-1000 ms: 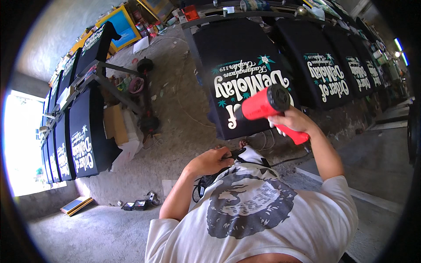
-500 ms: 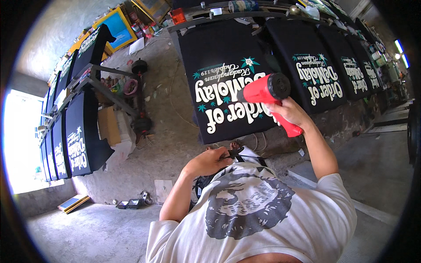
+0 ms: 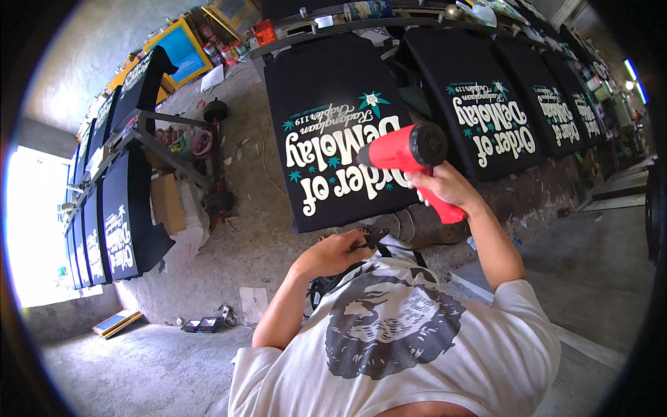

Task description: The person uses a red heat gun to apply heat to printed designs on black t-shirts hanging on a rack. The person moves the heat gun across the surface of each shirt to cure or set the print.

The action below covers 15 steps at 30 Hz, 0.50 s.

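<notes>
Head view: the right hand (image 3: 448, 186) has its fingers wrapped round the handle (image 3: 445, 210) of a red heat gun (image 3: 397, 147), which is over the white and green print (image 3: 340, 163) on the nearest black cloth panel (image 3: 319, 76). The left hand (image 3: 330, 255) is at the waist, its fingers bent near something dark; I cannot tell whether they grip it. If the gun is hot, lingering over one patch could scorch the cloth or blister the ink. The gap beneath the nozzle (image 3: 364, 156) cannot be judged; a small dip of the wrist could press it into the print and smear any wet ink. One hand alone carries the gun, so a loosened grasp could drop it onto the lettering. A wide sweep rightward could knock the neighbouring panel (image 3: 445, 62).
</notes>
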Each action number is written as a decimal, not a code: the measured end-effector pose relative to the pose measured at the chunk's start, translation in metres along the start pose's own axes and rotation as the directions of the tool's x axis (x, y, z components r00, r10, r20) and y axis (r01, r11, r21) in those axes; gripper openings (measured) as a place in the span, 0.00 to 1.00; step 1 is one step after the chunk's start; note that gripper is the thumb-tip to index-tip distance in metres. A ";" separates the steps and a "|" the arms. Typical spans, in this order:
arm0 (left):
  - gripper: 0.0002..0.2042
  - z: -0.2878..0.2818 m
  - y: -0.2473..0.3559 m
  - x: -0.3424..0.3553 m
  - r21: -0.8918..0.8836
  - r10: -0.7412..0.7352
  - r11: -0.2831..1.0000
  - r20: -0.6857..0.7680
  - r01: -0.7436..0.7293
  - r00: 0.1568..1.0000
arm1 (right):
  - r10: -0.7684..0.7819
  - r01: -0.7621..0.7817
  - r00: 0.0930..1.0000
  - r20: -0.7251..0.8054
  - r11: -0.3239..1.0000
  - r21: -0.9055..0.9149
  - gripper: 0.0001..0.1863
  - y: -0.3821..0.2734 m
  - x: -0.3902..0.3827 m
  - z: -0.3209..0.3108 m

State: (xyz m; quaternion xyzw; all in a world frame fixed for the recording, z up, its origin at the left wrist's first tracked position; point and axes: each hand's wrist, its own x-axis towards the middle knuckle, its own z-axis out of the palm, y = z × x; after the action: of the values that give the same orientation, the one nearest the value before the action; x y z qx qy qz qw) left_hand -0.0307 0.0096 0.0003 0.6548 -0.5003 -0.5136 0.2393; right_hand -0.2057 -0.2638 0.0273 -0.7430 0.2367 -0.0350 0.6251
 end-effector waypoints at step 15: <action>0.22 0.015 0.024 0.030 0.064 0.021 0.998 0.042 -0.023 0.999 | 0.225 -0.232 0.971 0.086 0.969 0.083 0.17 0.008 -0.066 -0.047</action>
State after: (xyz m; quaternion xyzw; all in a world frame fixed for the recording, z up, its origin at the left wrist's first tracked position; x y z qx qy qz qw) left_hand -0.0555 -0.0239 0.0015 0.6458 -0.5285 -0.5081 0.2134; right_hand -0.2825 -0.2811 0.0462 -0.6819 0.2950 0.0546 0.6671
